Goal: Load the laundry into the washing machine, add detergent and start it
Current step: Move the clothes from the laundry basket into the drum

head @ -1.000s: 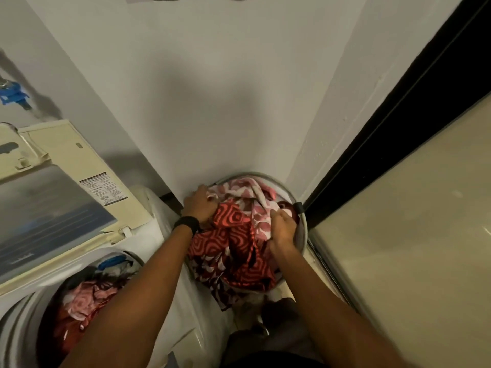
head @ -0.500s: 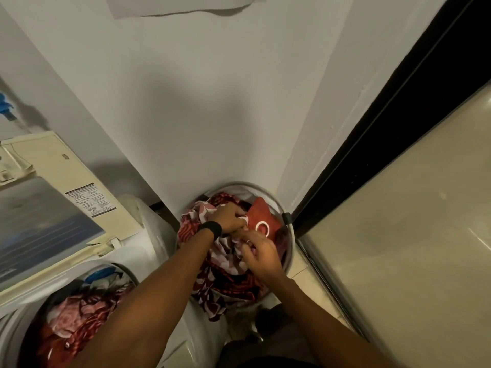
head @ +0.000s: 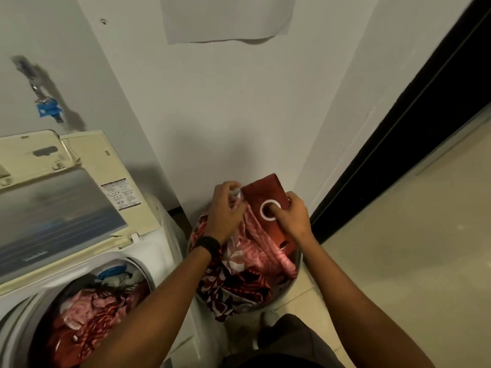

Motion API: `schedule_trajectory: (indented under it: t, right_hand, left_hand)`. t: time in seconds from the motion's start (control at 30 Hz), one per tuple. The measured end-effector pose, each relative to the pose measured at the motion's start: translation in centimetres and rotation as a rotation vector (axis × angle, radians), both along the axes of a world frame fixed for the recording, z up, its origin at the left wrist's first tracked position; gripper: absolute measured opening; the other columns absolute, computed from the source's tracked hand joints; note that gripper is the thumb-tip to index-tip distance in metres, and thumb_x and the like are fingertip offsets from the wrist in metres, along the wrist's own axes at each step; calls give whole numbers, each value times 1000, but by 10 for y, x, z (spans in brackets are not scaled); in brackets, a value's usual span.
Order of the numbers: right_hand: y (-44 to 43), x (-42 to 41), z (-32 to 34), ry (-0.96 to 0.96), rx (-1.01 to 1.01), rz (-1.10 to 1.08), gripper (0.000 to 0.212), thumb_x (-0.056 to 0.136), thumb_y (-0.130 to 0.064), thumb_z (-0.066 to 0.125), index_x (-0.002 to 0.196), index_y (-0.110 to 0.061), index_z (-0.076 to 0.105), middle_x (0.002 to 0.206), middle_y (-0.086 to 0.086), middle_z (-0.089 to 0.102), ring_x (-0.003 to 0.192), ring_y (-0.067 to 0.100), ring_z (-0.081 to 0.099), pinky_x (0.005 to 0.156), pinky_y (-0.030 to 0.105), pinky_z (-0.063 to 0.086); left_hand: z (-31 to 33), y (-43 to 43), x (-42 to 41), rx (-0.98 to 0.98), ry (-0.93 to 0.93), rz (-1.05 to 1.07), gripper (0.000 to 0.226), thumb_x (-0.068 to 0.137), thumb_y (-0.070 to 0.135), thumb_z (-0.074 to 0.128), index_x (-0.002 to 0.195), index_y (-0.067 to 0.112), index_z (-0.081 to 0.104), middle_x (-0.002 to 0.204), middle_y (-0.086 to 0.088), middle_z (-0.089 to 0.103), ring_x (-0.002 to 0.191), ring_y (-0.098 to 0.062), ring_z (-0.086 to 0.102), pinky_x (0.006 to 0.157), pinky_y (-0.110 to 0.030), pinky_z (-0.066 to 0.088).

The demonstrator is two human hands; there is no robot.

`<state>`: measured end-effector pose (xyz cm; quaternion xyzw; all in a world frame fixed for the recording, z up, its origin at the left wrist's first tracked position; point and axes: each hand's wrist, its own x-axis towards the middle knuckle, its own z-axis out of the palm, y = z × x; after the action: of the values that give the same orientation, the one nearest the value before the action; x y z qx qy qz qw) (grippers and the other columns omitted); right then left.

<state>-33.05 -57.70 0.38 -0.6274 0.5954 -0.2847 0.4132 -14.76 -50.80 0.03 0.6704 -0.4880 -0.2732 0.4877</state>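
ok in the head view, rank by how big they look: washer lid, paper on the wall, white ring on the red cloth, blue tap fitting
1. washer lid
2. paper on the wall
3. white ring and blue tap fitting: look about alike, so not ranked

Plain white walls (head: 239,115) met in a dim corner, a sheet of paper (head: 225,18) stuck high on one. A tap with a blue fitting (head: 48,109) jutted out at left; a black door frame (head: 414,128) bordered the beige floor (head: 398,288) at right.
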Motion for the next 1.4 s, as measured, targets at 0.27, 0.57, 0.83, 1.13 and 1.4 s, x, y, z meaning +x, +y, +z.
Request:
schedule_trajectory:
  t: [0.27, 0.57, 0.83, 1.13, 1.4]
  right_hand:
    - [0, 20, 69, -538, 437, 373, 47, 89, -28, 81, 128, -14, 59, 106, 12, 78, 97, 26, 76, 81, 33, 62]
    - [22, -19, 17, -97, 56, 444, 31, 93, -28, 76, 117, -34, 58, 84, -7, 72, 75, 13, 72, 75, 39, 59]
    - [35, -3, 23, -427, -46, 134, 10, 99, -18, 68, 95, -28, 66, 72, -10, 66, 70, 10, 64, 66, 32, 56]
    - [51, 16, 35, -328, 33, 293, 45, 79, -60, 78, 85, -17, 65, 102, 7, 62, 90, 29, 68, 74, 51, 63]
    - [43, 19, 46, -560, 150, 9, 20, 82, -26, 65, 66, -19, 54, 71, 10, 58, 68, 22, 57, 58, 32, 49]
  left_hand:
    - [21, 14, -24, 0, 230, -120, 49, 93, 39, 77, 137, 35, 56, 123, 13, 70, 113, -2, 67, 95, -28, 59]
    - [42, -2, 15, 7, 488, 188, 29, 107, 42, 53, 123, 20, 62, 111, -1, 72, 103, -22, 72, 75, -22, 60]
    - [31, 38, -28, -104, -58, 162, 83, 82, 68, 73, 147, 32, 35, 145, 7, 33, 132, -15, 43, 100, -27, 46]
    - [24, 54, -20, 133, 302, -126, 53, 85, 25, 85, 129, 37, 57, 122, 18, 65, 115, -2, 64, 82, -7, 52]
    - [26, 54, 14, 31, 564, 442, 24, 109, 31, 51, 116, 9, 55, 80, -2, 77, 79, -12, 75, 77, -27, 56]
